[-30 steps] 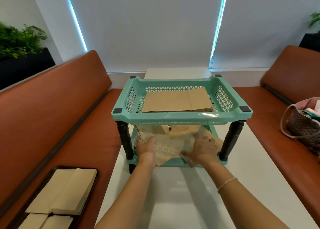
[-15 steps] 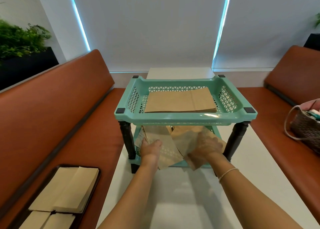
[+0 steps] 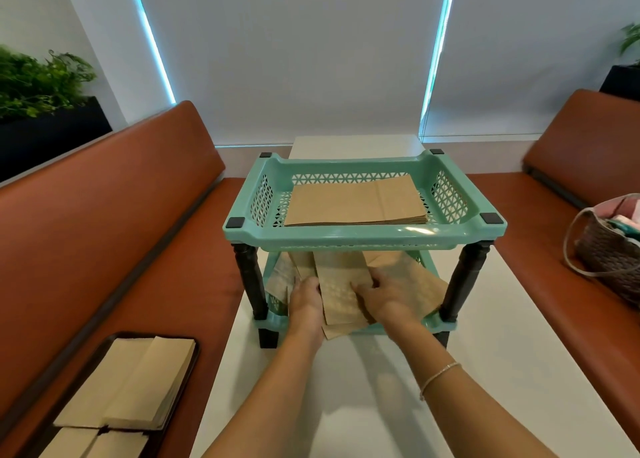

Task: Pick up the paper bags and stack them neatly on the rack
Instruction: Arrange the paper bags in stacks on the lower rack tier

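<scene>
Two hands work inside the lower tier of the rack (image 3: 363, 239) on the worktop (image 3: 363, 371). Head view: left hand (image 3: 306, 300) and right hand (image 3: 388, 295) press on loose, fanned paper bags (image 3: 337, 295); whether either grip clamps paper cannot be told. Risk: overhanging bags could slide off the front lip or crease if shoved unevenly.

A white table (image 3: 502, 371) runs between two rust-brown benches (image 3: 104, 222) — one on each side. A woven handbag (image 3: 609, 249) sits on the right-hand bench. Green plants (image 3: 38, 80) stand in a dark planter behind the left bench — pale blinds (image 3: 294, 59) beyond.
</scene>
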Tool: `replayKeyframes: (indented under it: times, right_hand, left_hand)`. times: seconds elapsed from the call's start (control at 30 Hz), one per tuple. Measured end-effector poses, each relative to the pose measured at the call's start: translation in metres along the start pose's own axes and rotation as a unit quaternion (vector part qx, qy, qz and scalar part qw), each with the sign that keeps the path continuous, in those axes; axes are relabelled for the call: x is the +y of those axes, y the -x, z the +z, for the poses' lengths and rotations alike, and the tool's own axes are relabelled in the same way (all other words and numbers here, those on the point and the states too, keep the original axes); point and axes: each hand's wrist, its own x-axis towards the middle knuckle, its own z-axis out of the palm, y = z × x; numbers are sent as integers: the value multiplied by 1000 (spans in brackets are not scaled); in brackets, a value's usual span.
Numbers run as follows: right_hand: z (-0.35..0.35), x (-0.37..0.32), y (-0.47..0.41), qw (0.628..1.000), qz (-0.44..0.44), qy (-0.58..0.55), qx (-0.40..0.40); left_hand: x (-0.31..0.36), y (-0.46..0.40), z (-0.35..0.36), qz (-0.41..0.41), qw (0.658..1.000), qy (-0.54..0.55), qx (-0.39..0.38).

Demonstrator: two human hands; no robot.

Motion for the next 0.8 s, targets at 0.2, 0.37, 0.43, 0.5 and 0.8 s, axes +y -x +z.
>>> replayKeyframes:
  times: [0.2,0.37,0.43,0.5,0.8]
  right_hand:
    - [10,4,4,997,-23,-38,-65]
    - [2,9,-3,988,-15,-98,-121]
    - [0,9,-2,982,-14,-133,-130]
    - [1,9,-2,979,3,-159,-129]
    - [-13,12,-4,961,25,-130,-242]
  left_hand:
    - [-4,3,0,1,998,43,-42]
    - [10,9,-3,-6,996,5,-85]
    - [12,7,-1,17,997,-80,-18]
    - [10,2,1,40,995,-86,-13]
    - [17,-14,-5,66,995,23,-73]
